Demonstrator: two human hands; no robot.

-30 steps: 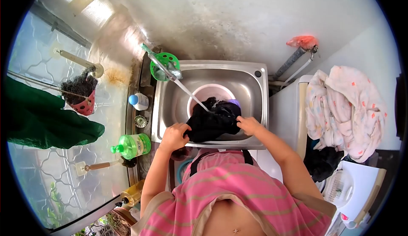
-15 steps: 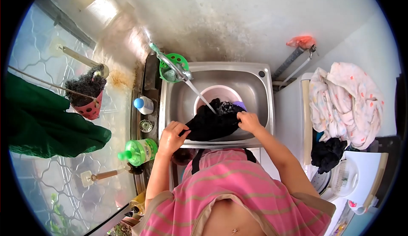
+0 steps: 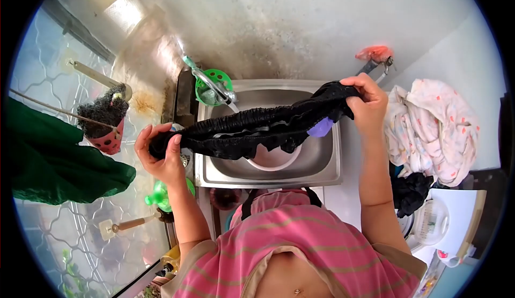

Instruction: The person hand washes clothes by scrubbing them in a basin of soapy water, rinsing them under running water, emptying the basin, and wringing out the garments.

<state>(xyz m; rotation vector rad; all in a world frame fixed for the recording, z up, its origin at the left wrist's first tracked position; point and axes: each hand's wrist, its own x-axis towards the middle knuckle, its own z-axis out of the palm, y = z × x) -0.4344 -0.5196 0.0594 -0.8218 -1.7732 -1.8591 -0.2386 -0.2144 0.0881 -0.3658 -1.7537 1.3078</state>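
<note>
The black garment (image 3: 241,122), stretched above the sink (image 3: 289,181), looks soft and limp on my feed, probably heavy with water, so I'd favour its two ends, where the left hand (image 3: 163,153) and right hand (image 3: 370,105) each pinch it.

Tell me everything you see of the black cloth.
The black cloth looks soft and possibly wet, with a gathered, elastic-looking band along its upper edge and loose, crumpled folds below. A purple patch shows near its right end. It is stretched above the sink and basin, right end higher in the picture. The left hand grips one end, the right hand the other.
</note>
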